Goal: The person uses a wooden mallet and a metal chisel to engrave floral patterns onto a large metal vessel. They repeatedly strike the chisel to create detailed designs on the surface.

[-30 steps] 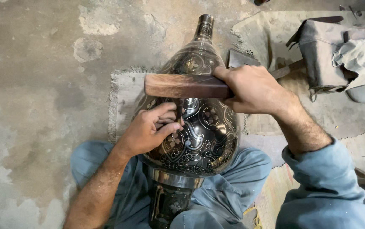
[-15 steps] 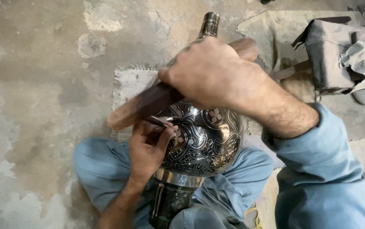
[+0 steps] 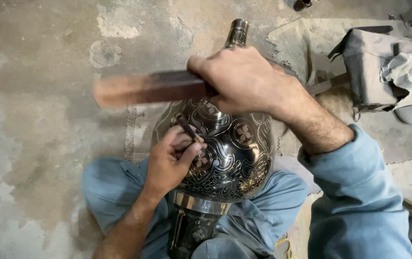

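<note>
A large dark metal vase (image 3: 225, 153) with engraved floral patterns lies across the person's lap, its narrow neck pointing away over the concrete floor (image 3: 33, 144) and its banded base between the legs in blue trousers (image 3: 115, 187). The left hand (image 3: 170, 163) rests on the vase's belly, its fingers pinched around a thin chisel (image 3: 187, 129) whose tip touches the engraved surface. The right hand (image 3: 244, 81) is clamped on a wooden mallet (image 3: 148, 88), held above the vase and blurred. The two hands are apart, the right one above the left. A grey cloth bundle (image 3: 383, 62) lies on the floor, well apart to the right.
</note>
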The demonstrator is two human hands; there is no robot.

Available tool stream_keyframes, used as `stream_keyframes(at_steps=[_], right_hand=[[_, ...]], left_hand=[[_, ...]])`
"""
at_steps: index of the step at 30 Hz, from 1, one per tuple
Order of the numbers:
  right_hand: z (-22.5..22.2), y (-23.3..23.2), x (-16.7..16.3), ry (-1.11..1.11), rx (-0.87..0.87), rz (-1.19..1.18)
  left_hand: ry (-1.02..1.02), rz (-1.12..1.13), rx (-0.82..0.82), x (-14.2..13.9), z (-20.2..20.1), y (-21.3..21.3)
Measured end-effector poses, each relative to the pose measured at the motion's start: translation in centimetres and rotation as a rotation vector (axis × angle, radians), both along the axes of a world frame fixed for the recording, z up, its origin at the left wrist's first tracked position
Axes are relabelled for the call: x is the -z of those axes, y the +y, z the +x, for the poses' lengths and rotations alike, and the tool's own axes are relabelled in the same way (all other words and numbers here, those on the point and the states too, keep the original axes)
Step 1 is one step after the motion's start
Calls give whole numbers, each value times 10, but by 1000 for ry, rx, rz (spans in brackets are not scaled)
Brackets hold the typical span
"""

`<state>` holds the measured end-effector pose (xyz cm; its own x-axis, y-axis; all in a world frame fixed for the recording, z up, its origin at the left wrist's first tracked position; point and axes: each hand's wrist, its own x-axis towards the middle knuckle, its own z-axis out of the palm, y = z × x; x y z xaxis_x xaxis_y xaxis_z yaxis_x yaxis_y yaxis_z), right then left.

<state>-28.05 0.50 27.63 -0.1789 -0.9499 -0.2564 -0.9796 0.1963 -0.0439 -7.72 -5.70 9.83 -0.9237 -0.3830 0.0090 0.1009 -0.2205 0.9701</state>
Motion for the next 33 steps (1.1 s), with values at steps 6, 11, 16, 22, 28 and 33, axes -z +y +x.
stream_keyframes(at_steps=[6, 11, 16, 22, 28, 33], right_hand=[[-16, 42, 11, -35, 178, 1], [-15, 84, 19, -59, 198, -121], [-13, 114, 40, -172, 293, -318], [-18, 135, 50, -227, 385, -304], [-12, 155, 70, -173, 290, -489], [1, 176, 85, -297, 431, -584]], left_hand=[[-56, -80, 201, -11, -10, -19], [5, -246, 268, -22, -15, -29], [43, -296, 317, -26, -21, -34], [1, -319, 399, -25, -30, -40], [91, -410, 597, -31, -46, -52], [-27, -439, 727, -38, -56, -55]])
